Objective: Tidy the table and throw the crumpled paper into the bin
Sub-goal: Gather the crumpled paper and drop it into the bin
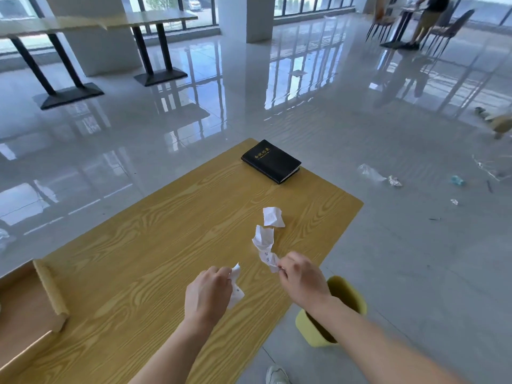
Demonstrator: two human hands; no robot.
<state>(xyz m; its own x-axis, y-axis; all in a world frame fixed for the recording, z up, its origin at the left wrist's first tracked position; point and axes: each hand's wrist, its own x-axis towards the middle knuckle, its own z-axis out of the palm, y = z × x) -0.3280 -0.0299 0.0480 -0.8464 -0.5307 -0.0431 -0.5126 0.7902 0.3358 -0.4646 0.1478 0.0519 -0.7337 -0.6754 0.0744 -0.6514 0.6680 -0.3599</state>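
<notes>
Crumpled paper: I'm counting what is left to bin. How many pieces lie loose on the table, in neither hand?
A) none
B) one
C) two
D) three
B: only one paper ball lies free on the table. The left hand pinches a small scrap, and the right hand pinches a long piece.
</notes>
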